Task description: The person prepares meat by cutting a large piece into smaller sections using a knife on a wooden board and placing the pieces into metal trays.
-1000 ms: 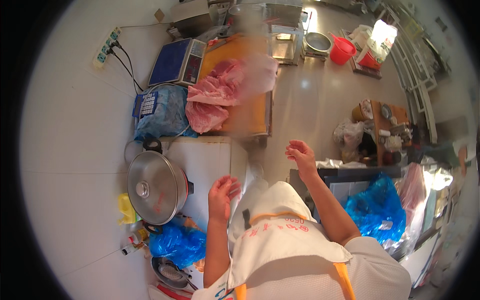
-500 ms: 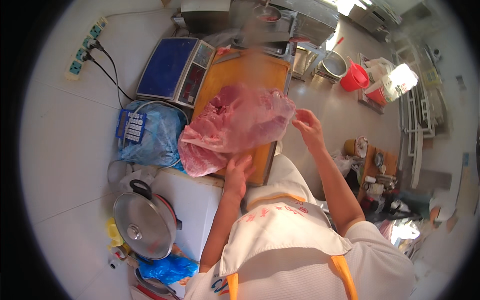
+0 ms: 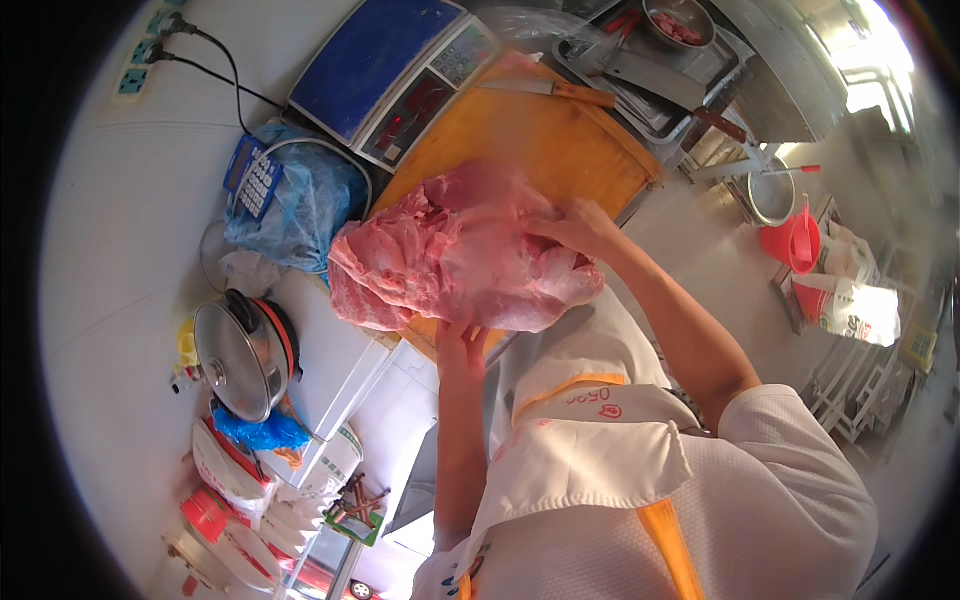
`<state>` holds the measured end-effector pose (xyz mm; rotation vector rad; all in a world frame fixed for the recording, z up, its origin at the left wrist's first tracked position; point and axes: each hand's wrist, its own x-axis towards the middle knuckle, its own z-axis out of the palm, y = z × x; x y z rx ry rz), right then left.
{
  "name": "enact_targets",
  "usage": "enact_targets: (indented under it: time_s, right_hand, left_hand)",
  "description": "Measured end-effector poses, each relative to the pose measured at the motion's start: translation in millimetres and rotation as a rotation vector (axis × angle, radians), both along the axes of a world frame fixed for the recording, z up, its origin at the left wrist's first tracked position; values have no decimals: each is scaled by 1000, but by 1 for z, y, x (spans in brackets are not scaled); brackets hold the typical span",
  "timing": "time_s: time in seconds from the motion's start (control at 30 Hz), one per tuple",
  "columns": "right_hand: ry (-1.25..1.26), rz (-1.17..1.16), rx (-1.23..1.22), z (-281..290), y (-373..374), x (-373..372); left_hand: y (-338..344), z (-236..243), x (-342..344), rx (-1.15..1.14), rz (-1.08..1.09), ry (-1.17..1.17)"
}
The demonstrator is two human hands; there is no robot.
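A large piece of raw pink meat lies across a yellow-brown cutting board. My right hand grips its far right side, fingers bent into the surface and their tips partly hidden. At the near edge, my left hand holds the meat from below, with some of its fingers out of sight beneath it. Toward the board's far side rests a knife with a wooden handle. A cleaver lies over a metal tray just past the board.
A blue-topped scale stands against the board's left side. Nearby are a calculator on a blue plastic bag and a lidded pot. A metal bowl holds meat pieces. Red buckets stand on the floor at right.
My right hand has gone from beside the meat onto its far right side. The meat has shifted and its surface looks different. The whole view has turned.
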<state>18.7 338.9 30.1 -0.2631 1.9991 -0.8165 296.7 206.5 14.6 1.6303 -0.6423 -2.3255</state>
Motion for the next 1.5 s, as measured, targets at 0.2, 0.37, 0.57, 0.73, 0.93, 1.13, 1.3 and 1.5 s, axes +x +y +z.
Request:
enact_targets:
  time_s: [0.2,0.37,0.57,0.73,0.93,1.13,1.3,1.5]
  right_hand:
    - [-177,127,-85,21,-1,-11]
    - [-439,131,-362,-7,4,-13]
    - [-900,-125,-478,14,12,-10]
    - [-505,73,-517,63,46,-13]
    - [-557,-275,-710,42,89,25]
    - [-480,-358,-476,-2,90,71]
    - [-416,-306,-529,-21,80,99]
    - [-451,-313,-477,-10,64,128]
  left_hand:
    - [19,-10,-10,-72,121,183]
    - [17,-6,-16,-77,149,320]
    - [13,15,-31,-104,116,416]
    - [3,51,-57,-186,51,467]
    - [-23,24,-88,-140,-167,490]
    - [-25,24,-113,-289,-333,169]
    - [-52,8,-111,-333,-380,-21]
    - [-77,5,-101,-366,-413,46]
